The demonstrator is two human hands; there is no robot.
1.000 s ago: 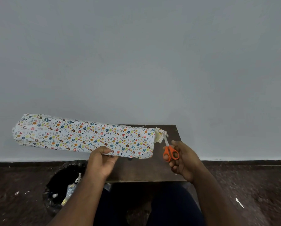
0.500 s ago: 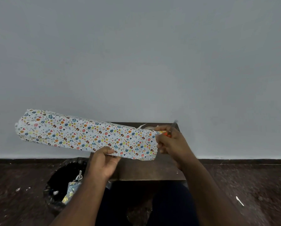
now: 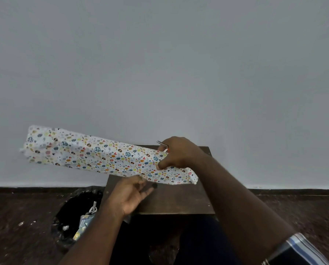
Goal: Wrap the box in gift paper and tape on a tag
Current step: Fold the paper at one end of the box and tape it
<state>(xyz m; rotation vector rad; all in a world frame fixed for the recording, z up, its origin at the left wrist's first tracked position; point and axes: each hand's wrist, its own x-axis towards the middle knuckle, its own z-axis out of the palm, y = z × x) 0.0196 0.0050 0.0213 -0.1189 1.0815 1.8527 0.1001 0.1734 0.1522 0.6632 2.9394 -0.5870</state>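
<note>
A long box wrapped in white gift paper with small coloured eggs and hearts (image 3: pixel 94 153) slants from upper left, out past the table, down to its right end over the small dark wooden table (image 3: pixel 175 201). My right hand (image 3: pixel 179 153) lies over the top of the box near that end, thumb against its front face. The same hand holds orange-handled scissors (image 3: pixel 162 144), whose metal blades stick out to the left behind my fingers. My left hand (image 3: pixel 131 194) is just below the box's lower edge, palm up with fingers loosely straight, holding nothing. I see no tag.
A black waste bin (image 3: pixel 73 222) with paper scraps stands on the dark floor left of the table. A plain grey wall fills the background. My legs are under the table's near edge.
My right hand, still with the scissors, has moved from the box's right end onto its top. My left hand has let go of the box's underside. The box has shifted right and down.
</note>
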